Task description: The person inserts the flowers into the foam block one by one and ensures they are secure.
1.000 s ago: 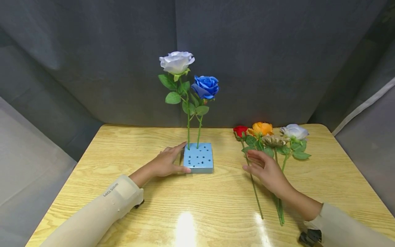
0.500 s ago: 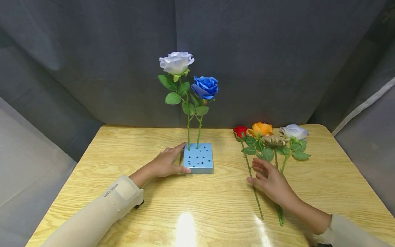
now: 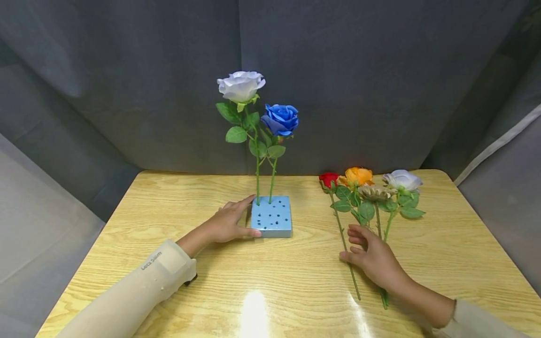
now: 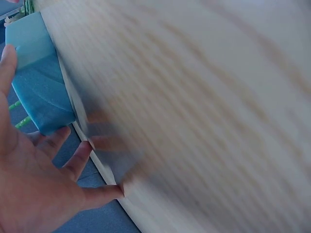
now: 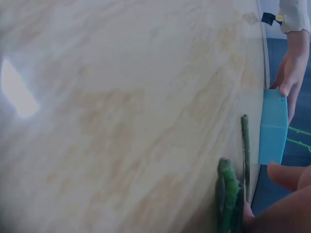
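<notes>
My left hand (image 3: 227,226) holds the left side of a light blue foam block (image 3: 276,232), thumb at its front edge and index finger at its back corner. Small holes dot the block's top. An artificial white rose (image 3: 241,86) and a blue rose (image 3: 281,120) stand upright in its back left holes. To the right, my right hand (image 3: 374,257) hovers over the stems with fingers loosely bent and nothing in its grasp. Its thumb overlaps the stem of a red rose (image 3: 328,180) lying on the table. In the right wrist view, green stem ends (image 5: 227,182) show beside that hand.
Right of the red rose lie an orange rose (image 3: 359,176), a brownish flower (image 3: 375,193) and another white rose (image 3: 402,180), their stems converging toward the front. The wooden table (image 3: 190,300) ends at a grey curtain (image 3: 359,84) behind.
My right hand has moved toward me, from near the leaves down along the red rose's stem, and slightly right. My left hand, the block and the flowers stay in place.
</notes>
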The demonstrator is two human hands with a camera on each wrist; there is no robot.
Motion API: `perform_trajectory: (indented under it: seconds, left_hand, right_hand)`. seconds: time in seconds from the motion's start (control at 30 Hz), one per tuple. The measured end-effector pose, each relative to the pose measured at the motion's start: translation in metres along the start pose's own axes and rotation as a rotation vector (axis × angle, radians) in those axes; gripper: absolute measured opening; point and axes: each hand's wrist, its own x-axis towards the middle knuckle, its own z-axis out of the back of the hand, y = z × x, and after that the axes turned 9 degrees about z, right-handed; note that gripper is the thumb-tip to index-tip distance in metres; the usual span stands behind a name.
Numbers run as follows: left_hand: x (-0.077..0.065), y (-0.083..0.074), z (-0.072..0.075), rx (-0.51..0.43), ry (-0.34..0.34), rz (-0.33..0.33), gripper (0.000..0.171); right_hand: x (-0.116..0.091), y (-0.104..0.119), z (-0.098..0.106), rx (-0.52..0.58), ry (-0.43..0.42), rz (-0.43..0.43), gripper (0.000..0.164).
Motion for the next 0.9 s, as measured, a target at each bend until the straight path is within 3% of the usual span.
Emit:
perform_trajectory:
  seconds: [0.43,0.73,0.9]
  left_hand:
    - [0.000,0.000,-0.001,0.002,-0.012,-0.003,0.116]
    - [-0.002,-0.002,0.000,-0.008,-0.019,0.001,0.114]
    - [-0.002,-0.001,0.000,-0.007,-0.019,0.004,0.114]
  right_hand:
    - [0.001,-0.001,-0.006,-0.144,0.020,0.018,0.073]
    - [0.009,0.007,-0.006,-0.362,0.069,0.060,0.065]
    - [0.012,0.009,-0.003,-0.353,0.092,0.046,0.064]
